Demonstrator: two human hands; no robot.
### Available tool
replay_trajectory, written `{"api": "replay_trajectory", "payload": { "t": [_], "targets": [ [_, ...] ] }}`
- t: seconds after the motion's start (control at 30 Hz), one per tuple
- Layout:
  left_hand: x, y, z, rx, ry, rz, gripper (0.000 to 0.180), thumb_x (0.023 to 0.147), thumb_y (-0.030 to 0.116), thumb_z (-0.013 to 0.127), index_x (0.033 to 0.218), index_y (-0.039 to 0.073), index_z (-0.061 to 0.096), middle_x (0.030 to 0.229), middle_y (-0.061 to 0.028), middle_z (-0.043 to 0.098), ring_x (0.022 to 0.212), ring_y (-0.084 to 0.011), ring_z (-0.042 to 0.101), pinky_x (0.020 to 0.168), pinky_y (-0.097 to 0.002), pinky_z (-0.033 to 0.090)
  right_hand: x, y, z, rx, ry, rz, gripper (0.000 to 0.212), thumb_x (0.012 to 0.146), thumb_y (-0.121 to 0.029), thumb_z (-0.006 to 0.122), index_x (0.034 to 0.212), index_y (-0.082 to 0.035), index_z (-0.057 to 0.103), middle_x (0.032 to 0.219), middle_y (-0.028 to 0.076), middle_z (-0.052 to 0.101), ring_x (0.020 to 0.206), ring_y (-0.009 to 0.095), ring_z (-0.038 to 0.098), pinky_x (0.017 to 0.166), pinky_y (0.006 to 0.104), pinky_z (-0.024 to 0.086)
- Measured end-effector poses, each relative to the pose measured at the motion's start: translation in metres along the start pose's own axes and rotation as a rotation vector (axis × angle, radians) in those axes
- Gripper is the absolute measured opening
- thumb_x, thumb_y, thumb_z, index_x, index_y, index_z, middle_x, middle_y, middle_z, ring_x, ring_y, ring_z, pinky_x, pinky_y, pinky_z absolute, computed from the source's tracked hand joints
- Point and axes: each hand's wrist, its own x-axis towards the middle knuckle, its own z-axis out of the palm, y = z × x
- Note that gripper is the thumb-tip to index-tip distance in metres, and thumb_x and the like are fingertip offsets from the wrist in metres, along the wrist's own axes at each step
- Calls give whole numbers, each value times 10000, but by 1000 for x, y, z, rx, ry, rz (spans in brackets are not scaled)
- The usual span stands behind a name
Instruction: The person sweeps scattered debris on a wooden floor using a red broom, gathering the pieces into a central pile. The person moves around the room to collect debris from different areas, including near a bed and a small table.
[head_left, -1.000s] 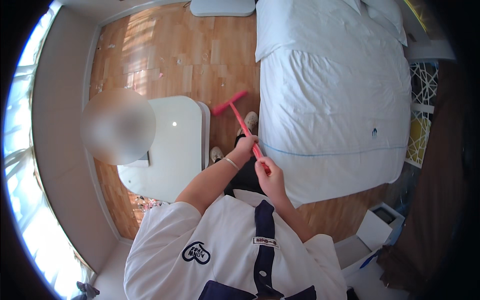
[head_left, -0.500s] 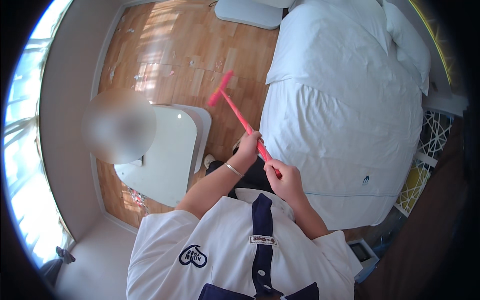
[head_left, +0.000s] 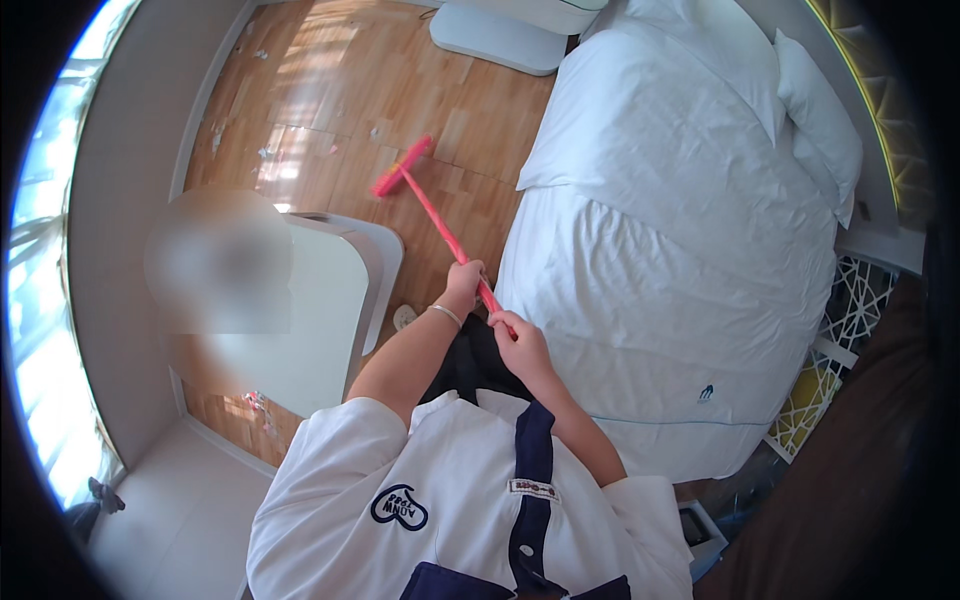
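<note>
Both hands grip the long pink handle of a broom [head_left: 437,222]. My left hand [head_left: 465,283] is closed around the stick further down, and my right hand [head_left: 519,338] holds its upper end close to my body. The pink broom head [head_left: 401,166] rests on the wooden floor [head_left: 330,90], out in front of me between a white table and the bed. Small bits of litter [head_left: 268,152] lie scattered on the floor to the left of the broom head.
A bed with white bedding [head_left: 680,230] fills the right side. A white rounded table [head_left: 300,310] stands to my left, and more scraps [head_left: 255,405] lie on the floor below it. A white flat base [head_left: 495,35] sits at the far end. Bright windows [head_left: 50,250] line the left wall.
The broom head has swept further out and to the left across the floor. Both hands stayed on the handle. The view has tilted, showing more of the bed and the far floor.
</note>
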Motion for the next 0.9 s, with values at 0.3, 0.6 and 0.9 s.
{"api": "replay_trajectory", "payload": {
  "t": [0.3,0.6,0.9],
  "targets": [
    [-52,35,75,-44,-195,-120,139,773,141,577,722,31,509,586,-57,493,461,-169,484,429,-293,396,3,-72,-74,-56,254,-1,161,785,-93,582,922,-62,661,672,171,609,545,268,599,528,318,459],
    [-19,76,93,-27,-355,-257,182,786,166,579,754,-2,515,608,-90,522,508,-211,536,478,-338,452,67,-116,-59,-314,280,-75,129,791,-89,590,896,-49,654,588,104,582,501,160,571,495,289,431],
    [67,213,22,-9,-230,-111,185,751,170,582,682,5,534,590,-93,529,494,-221,537,455,-343,420,192,-179,19,-217,176,-249,93,765,-78,609,838,-52,659,675,155,623,582,301,616,521,357,478]
  ]
}}
